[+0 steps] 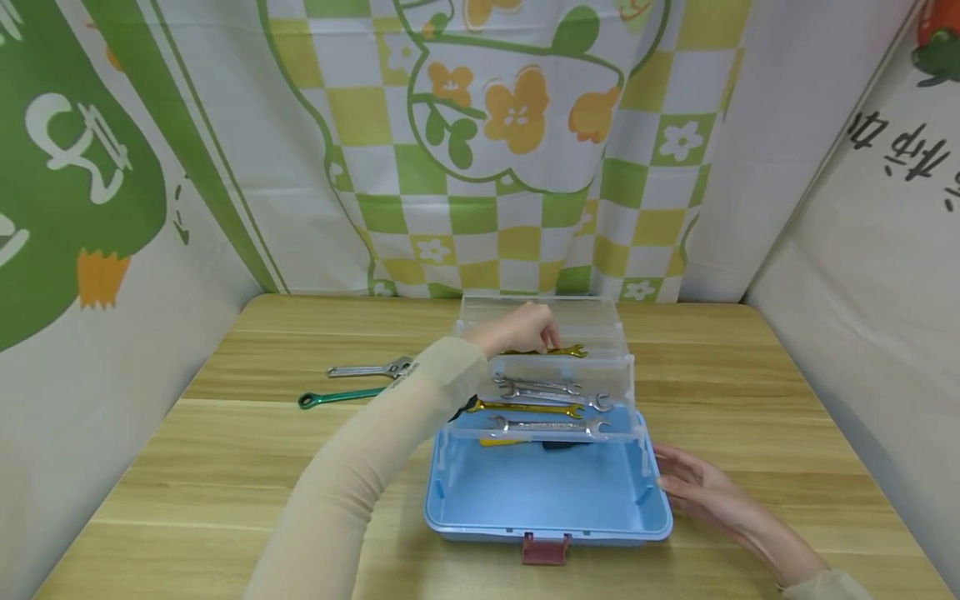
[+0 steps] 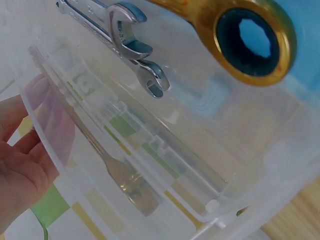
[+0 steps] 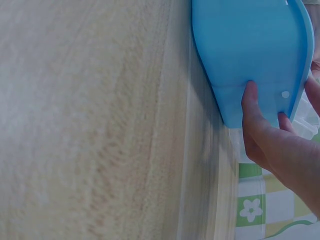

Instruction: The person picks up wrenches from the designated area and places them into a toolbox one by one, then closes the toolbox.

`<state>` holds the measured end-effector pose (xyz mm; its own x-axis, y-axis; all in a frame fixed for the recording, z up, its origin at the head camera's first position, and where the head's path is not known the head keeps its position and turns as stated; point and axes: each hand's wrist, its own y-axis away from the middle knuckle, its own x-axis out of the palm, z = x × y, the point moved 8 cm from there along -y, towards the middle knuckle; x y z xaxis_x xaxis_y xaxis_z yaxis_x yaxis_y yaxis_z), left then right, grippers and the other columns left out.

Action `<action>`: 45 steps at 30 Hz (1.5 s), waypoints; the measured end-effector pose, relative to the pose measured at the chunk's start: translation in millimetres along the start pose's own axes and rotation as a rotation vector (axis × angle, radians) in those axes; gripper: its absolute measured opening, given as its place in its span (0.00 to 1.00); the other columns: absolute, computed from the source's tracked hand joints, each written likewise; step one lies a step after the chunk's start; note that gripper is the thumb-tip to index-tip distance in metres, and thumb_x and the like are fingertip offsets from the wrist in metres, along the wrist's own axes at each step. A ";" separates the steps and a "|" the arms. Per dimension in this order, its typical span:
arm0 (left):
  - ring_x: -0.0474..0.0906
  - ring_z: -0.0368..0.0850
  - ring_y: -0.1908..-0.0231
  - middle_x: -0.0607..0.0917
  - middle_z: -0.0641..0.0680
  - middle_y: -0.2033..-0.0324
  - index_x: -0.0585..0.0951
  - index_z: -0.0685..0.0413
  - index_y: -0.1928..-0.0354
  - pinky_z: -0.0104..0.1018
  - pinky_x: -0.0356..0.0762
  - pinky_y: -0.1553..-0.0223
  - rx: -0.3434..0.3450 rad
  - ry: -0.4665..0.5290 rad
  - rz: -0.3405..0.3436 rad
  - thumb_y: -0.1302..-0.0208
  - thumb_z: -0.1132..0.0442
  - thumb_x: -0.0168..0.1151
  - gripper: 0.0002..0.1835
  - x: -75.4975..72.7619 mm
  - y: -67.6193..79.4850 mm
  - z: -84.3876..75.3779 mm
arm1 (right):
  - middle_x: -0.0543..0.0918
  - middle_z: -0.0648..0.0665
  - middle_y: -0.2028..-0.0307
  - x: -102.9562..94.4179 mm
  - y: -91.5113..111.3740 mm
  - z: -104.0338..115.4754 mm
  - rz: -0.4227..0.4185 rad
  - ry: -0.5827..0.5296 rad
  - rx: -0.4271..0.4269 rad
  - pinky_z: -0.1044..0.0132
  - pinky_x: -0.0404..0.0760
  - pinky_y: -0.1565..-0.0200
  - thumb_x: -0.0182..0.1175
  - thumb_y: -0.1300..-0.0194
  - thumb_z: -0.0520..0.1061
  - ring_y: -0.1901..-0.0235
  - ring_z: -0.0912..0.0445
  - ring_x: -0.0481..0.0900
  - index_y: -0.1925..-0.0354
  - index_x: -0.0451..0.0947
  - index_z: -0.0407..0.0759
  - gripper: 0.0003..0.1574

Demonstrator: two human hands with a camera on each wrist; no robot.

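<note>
A blue toolbox (image 1: 547,492) stands with clear tiered trays raised over its back half. My left hand (image 1: 525,327) reaches down into the top tray, fingertips right at a gold wrench (image 1: 573,351). In the left wrist view, the fingers (image 2: 52,117) show through the clear wall beside this wrench (image 2: 131,187). The lower trays hold several silver wrenches (image 1: 551,427) and another gold wrench (image 1: 532,408), whose ring end (image 2: 287,47) is close to the left wrist camera. My right hand (image 1: 701,487) rests against the box's right end with extended fingers (image 3: 251,102).
An adjustable wrench (image 1: 360,371) and a green ratchet wrench (image 1: 337,398) lie on the wooden table (image 1: 225,467), left of the box. Inside the box are a yellow-handled tool (image 1: 504,442) and a dark piece (image 1: 562,445). A reddish latch (image 1: 545,550) hangs at the front. Printed curtains (image 1: 480,225) surround the table.
</note>
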<state>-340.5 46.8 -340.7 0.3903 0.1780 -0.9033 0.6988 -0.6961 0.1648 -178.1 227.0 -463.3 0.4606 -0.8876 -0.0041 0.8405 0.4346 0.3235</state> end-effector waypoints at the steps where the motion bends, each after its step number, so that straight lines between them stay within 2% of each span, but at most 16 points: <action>1: 0.78 0.44 0.61 0.83 0.53 0.64 0.83 0.56 0.62 0.28 0.74 0.62 0.000 0.003 0.002 0.49 0.76 0.58 0.14 0.0 0.5 -0.2 | 0.42 0.23 0.37 0.1 0.1 -0.1 0.000 0.000 0.001 0.57 0.67 0.45 0.48 0.34 0.43 0.39 0.39 0.55 0.35 0.34 0.28 0.43; 9: 0.76 0.44 0.58 0.82 0.52 0.60 0.81 0.55 0.58 0.32 0.72 0.55 0.019 0.030 0.000 0.44 0.69 0.57 0.11 -4.6 8.9 -1.4 | 0.41 0.23 0.37 0.8 0.3 -1.1 0.004 -0.009 0.004 0.57 0.67 0.45 0.48 0.34 0.44 0.39 0.41 0.56 0.35 0.34 0.28 0.43; 16: 0.77 0.44 0.60 0.82 0.54 0.61 0.80 0.59 0.57 0.28 0.73 0.59 0.064 0.101 -0.038 0.41 0.66 0.56 0.11 -9.9 20.3 -1.6 | 0.40 0.23 0.37 1.0 0.3 -0.2 0.006 -0.017 0.006 0.58 0.66 0.45 0.48 0.35 0.43 0.39 0.39 0.54 0.35 0.33 0.28 0.44; 24: 0.77 0.43 0.60 0.82 0.54 0.60 0.79 0.61 0.56 0.28 0.73 0.58 0.122 0.146 -0.074 0.40 0.65 0.53 0.12 -18.1 35.5 -3.5 | 0.38 0.21 0.38 3.1 -0.1 0.4 0.029 -0.028 -0.022 0.58 0.67 0.45 0.48 0.34 0.43 0.40 0.43 0.58 0.36 0.31 0.26 0.45; 32: 0.77 0.43 0.62 0.82 0.54 0.62 0.79 0.61 0.56 0.28 0.73 0.60 0.169 0.181 -0.150 0.39 0.63 0.54 0.12 -24.2 56.3 -0.4 | 0.39 0.23 0.37 1.9 0.1 0.5 0.015 -0.015 -0.002 0.56 0.66 0.44 0.47 0.34 0.44 0.39 0.36 0.52 0.35 0.32 0.28 0.44; 40: 0.77 0.44 0.62 0.81 0.57 0.59 0.77 0.64 0.54 0.30 0.74 0.59 0.174 0.321 -0.207 0.39 0.66 0.53 0.13 -25.5 79.2 11.2 | 0.40 0.24 0.37 0.1 -0.9 -1.4 0.010 -0.023 0.001 0.59 0.66 0.45 0.48 0.34 0.43 0.39 0.39 0.53 0.35 0.33 0.29 0.44; 45: 0.76 0.46 0.60 0.81 0.59 0.59 0.77 0.64 0.54 0.34 0.74 0.57 0.168 0.356 -0.292 0.40 0.67 0.54 0.13 -27.7 94.6 21.7 | 0.39 0.23 0.37 0.7 -0.9 -1.3 0.020 -0.030 -0.007 0.59 0.66 0.45 0.47 0.34 0.43 0.39 0.41 0.55 0.36 0.32 0.27 0.44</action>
<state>-298.2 -39.0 -308.7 0.3936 0.5891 -0.7057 0.7146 -0.6790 -0.1683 -178.2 226.2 -464.8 0.4685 -0.8829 0.0308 0.8334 0.4533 0.3163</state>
